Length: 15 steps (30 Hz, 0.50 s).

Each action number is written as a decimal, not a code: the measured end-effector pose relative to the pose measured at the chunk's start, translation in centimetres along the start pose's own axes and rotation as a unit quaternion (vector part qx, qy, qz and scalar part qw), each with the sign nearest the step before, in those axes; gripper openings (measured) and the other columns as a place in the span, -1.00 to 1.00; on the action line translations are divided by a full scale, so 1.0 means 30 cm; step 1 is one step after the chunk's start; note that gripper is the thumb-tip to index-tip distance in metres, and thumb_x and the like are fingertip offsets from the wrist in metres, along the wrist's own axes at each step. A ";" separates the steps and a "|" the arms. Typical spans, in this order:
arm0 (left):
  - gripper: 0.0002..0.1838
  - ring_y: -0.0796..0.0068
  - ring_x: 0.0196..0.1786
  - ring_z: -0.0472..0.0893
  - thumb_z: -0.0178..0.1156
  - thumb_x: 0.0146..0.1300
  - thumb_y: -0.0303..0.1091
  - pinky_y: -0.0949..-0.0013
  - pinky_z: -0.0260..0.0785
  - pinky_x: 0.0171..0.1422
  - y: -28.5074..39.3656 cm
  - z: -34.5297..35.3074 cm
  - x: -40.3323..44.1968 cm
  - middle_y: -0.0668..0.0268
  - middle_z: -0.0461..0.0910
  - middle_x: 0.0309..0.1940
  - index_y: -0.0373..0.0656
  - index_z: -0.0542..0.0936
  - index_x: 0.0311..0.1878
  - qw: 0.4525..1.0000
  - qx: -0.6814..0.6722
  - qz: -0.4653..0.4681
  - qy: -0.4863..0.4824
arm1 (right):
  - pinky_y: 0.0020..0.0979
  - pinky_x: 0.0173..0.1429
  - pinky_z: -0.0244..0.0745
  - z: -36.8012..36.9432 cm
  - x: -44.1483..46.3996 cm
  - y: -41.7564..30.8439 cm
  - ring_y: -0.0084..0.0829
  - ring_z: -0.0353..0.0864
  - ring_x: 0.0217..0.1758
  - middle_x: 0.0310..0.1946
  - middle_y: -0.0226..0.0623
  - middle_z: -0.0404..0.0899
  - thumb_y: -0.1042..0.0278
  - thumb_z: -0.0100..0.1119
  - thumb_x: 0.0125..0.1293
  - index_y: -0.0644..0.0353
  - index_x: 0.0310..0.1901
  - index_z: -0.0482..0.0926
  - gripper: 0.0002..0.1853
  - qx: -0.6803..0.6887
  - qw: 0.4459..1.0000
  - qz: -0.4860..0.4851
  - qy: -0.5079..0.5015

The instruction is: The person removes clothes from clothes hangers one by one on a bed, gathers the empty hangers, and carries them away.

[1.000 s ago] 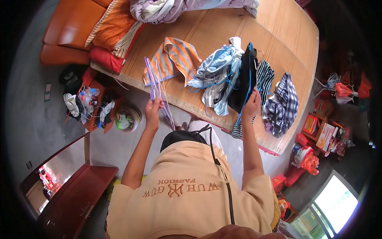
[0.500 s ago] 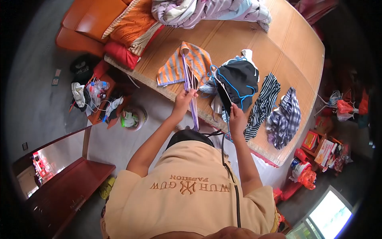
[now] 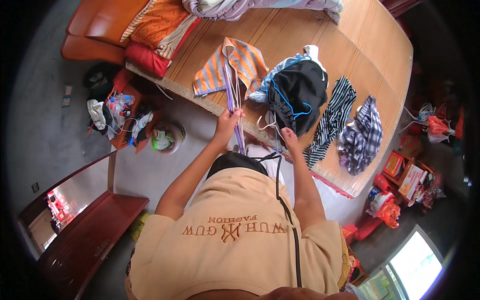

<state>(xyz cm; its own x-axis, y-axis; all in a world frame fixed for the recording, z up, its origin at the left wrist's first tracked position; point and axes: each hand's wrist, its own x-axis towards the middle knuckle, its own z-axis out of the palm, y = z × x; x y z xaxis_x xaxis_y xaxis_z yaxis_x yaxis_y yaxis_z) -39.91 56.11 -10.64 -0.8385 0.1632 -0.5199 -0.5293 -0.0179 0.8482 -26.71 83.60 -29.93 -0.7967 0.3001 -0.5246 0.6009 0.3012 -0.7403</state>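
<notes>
My left hand (image 3: 229, 124) is closed round several thin hangers (image 3: 231, 91), purple and white, near the mat's front edge. My right hand (image 3: 290, 138) pinches a white hanger (image 3: 268, 121) at the lower edge of the black garment (image 3: 300, 90). That garment lies over light blue clothes (image 3: 288, 63), with a blue hanger (image 3: 286, 101) on top. Left of the pile is an orange and grey striped cloth (image 3: 248, 59). To its right lie a black-and-white striped garment (image 3: 333, 120) and a checked one (image 3: 364, 135).
The clothes lie on a woven mat (image 3: 280, 30) on a bed, with a bundled quilt (image 3: 250, 9) at the far side. A bin (image 3: 166, 138) stands on the floor at left, beside a cluttered small table (image 3: 120, 143). Red bags (image 3: 389, 214) are at right.
The black garment has gone from my right hand onto the light blue pile, with the blue hanger. My right hand has moved left and now holds a white hanger. The left still grips its hangers.
</notes>
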 end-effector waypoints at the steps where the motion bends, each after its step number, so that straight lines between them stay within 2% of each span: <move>1: -0.82 0.79 -0.40 0.37 0.09 0.33 -0.27 0.62 0.22 -0.27 -0.005 -0.009 -0.001 0.46 0.58 -0.34 -0.16 0.55 -0.15 1.000 -0.014 0.003 0.010 | -0.34 -0.25 0.50 0.003 0.006 -0.014 -0.24 0.54 -0.24 -0.27 -0.10 0.51 0.00 -0.02 0.32 0.38 -0.23 0.55 -0.52 -0.025 0.997 0.040 0.065; 2: -0.80 0.79 -0.39 0.37 0.07 0.33 -0.26 0.62 0.21 -0.28 -0.013 -0.015 -0.006 0.46 0.59 -0.32 -0.16 0.54 -0.13 1.000 -0.004 0.013 0.015 | -0.30 -0.27 0.52 0.018 -0.012 -0.021 -0.18 0.54 -0.23 -0.20 -0.04 0.50 -0.06 -0.04 0.32 0.34 -0.13 0.52 -0.50 0.121 0.977 0.129 0.115; 3: -0.80 0.79 -0.39 0.37 0.07 0.33 -0.26 0.62 0.21 -0.28 -0.019 -0.018 -0.007 0.46 0.59 -0.32 -0.16 0.54 -0.13 1.000 -0.001 0.010 0.017 | -0.16 -0.06 0.47 0.012 0.015 -0.037 -0.07 0.53 -0.09 -0.08 0.06 0.49 -0.10 -0.04 0.31 0.27 -0.02 0.49 -0.47 0.150 0.958 0.207 0.132; 5: -0.79 0.77 -0.38 0.37 0.05 0.34 -0.24 0.62 0.21 -0.27 -0.031 -0.024 -0.017 0.45 0.59 -0.32 -0.16 0.54 -0.12 0.999 0.020 -0.009 0.032 | -0.05 0.14 0.33 0.039 0.105 0.119 0.03 0.44 0.06 0.00 0.11 0.46 -0.15 -0.03 0.28 0.24 0.03 0.47 -0.44 -0.057 0.983 0.079 0.156; 6: -0.77 0.75 -0.37 0.38 0.04 0.35 -0.23 0.62 0.22 -0.25 -0.026 -0.025 -0.025 0.44 0.60 -0.31 -0.16 0.54 -0.12 0.999 0.031 -0.019 0.035 | -0.05 0.14 0.33 0.044 0.127 0.111 0.03 0.44 0.06 0.00 0.11 0.46 -0.15 -0.03 0.28 0.24 0.03 0.47 -0.44 -0.055 0.983 0.081 0.154; 8: -0.77 0.74 -0.37 0.39 0.03 0.35 -0.22 0.61 0.22 -0.25 -0.045 -0.036 -0.030 0.44 0.60 -0.31 -0.16 0.54 -0.11 0.998 0.035 -0.020 0.041 | -0.09 0.25 0.23 0.037 0.151 0.068 0.05 0.35 0.18 0.06 0.12 0.43 -0.17 0.02 0.23 0.21 0.07 0.45 -0.40 -0.182 0.964 0.065 0.182; 9: -0.77 0.74 -0.36 0.39 0.03 0.35 -0.22 0.61 0.23 -0.24 -0.052 -0.043 -0.032 0.44 0.60 -0.31 -0.16 0.54 -0.10 0.998 0.037 -0.018 0.046 | -0.09 0.25 0.23 0.033 0.166 0.047 0.05 0.35 0.18 0.06 0.12 0.43 -0.17 0.02 0.23 0.21 0.07 0.45 -0.40 -0.181 0.965 0.067 0.179; 10: -0.76 0.71 -0.26 0.47 0.04 0.35 -0.18 0.59 0.23 -0.19 -0.047 -0.048 -0.040 0.40 0.61 -0.27 -0.13 0.54 -0.12 0.998 0.041 -0.019 0.047 | -0.09 0.24 0.25 0.034 0.180 0.031 0.06 0.35 0.19 0.08 0.12 0.43 -0.19 0.05 0.21 0.20 0.09 0.43 -0.37 -0.145 0.969 0.099 0.175; 11: -0.76 0.71 -0.26 0.47 0.04 0.35 -0.18 0.59 0.23 -0.19 -0.051 -0.054 -0.047 0.40 0.61 -0.27 -0.13 0.54 -0.12 0.998 0.043 -0.022 0.049 | -0.09 0.23 0.26 0.041 0.191 0.011 0.08 0.35 0.20 0.09 0.11 0.43 -0.21 0.07 0.18 0.19 0.12 0.42 -0.34 -0.108 0.971 0.130 0.170; 13: -0.76 0.72 -0.27 0.46 0.04 0.35 -0.18 0.60 0.23 -0.20 -0.060 -0.064 -0.054 0.39 0.62 -0.27 -0.14 0.54 -0.12 0.997 0.029 -0.013 0.065 | -0.05 0.21 0.29 -0.012 0.231 -0.004 0.01 0.47 0.12 0.01 0.04 0.53 -0.22 0.07 0.17 0.10 0.05 0.51 -0.41 -0.094 0.982 0.156 0.056; 15: -0.76 0.72 -0.28 0.46 0.05 0.35 -0.18 0.60 0.23 -0.20 -0.074 -0.084 -0.064 0.40 0.62 -0.28 -0.14 0.54 -0.12 0.997 0.027 -0.015 0.070 | -0.08 0.12 0.36 -0.023 0.190 -0.126 0.00 0.53 0.03 -0.12 0.06 0.57 -0.17 0.04 0.22 0.05 -0.05 0.57 -0.52 -0.169 0.978 0.118 0.044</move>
<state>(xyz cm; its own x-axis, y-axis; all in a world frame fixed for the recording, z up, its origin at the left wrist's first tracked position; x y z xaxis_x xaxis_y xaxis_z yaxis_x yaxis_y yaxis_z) -37.46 53.35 -11.77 -0.8343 0.0230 -0.5508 -0.5498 0.0387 0.8344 -33.48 84.81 -29.82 -0.6333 0.4694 -0.6153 0.7663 0.4915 -0.4137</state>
